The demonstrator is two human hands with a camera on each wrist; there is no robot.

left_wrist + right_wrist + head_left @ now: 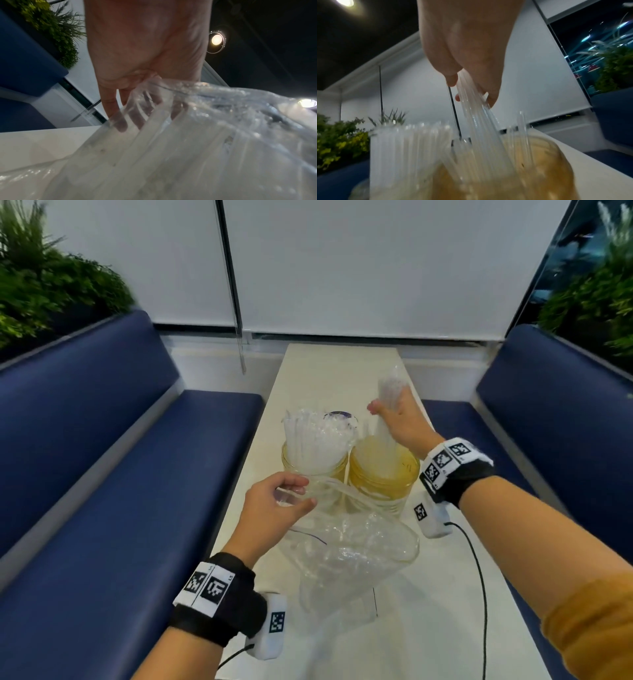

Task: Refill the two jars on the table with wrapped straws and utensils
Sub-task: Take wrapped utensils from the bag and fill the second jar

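Two yellowish glass jars stand side by side on the white table (428,621). The left jar (310,469) is packed with clear wrapped items (313,436). My right hand (397,416) grips a bundle of wrapped straws (388,405) whose lower ends reach into the right jar (383,477). In the right wrist view the fingers pinch this straw bundle (476,108) above the right jar (505,169). My left hand (281,501) holds the mouth of a clear plastic bag (346,556) that lies in front of the jars. The bag (188,142) holds more straws.
Blue bench seats (113,491) run along both sides of the narrow table. Green plants (44,282) stand behind the benches. A white roller blind (359,268) hangs at the far end. A black cable (479,577) trails over the table at the right.
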